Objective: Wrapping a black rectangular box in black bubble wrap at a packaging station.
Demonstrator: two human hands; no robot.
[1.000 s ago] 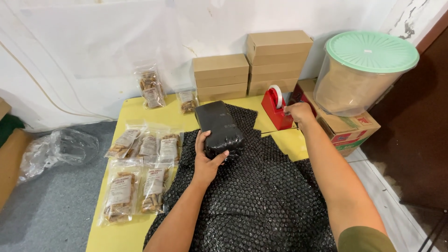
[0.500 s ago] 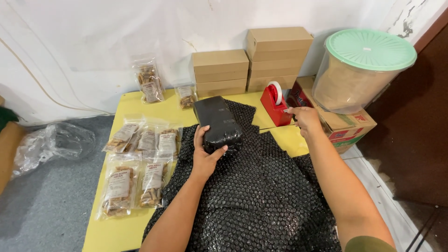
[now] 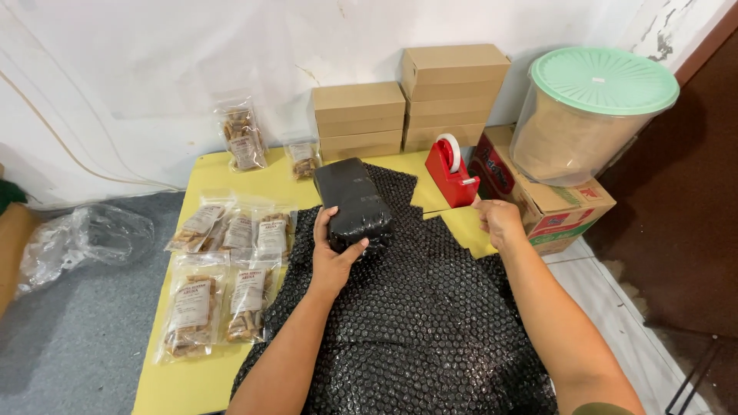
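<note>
Left hand: our left hand was clamped on the near end of the black wrapped parcel, thumb on one side, fingers curled over the other, pinning it down.

Right hand: our right hand hovered right of the parcel, near the tape dispenser, fingers drawn together as if pinching something thin. We could not tell whether a strip of tape was actually between them.

Parcel position: it lay on the far part of the black bubble wrap sheet, about mid-worktop, touching the sheet under it.

Long axis: the parcel ran near to far, tilted slightly to the left at its far end. Our left hand gripped the near end, so the far end and the right flank were bare.

Key relation: the parcel lay to the left of our right hand and a little farther away, well apart from it. The left hand was the nearer one, already on it. The right hand was the free one, closer to the dispenser than to the parcel.

Worktop: yellow worktop, mostly covered by the sheet.

Left side: clear snack packets lay flat in rows, with two more packets propped against the wall.

Far side: stacked brown cardboard boxes stood against the wall.

Right side: a clear tub with a green lid sat on a printed carton, just beside the worktop.
</note>
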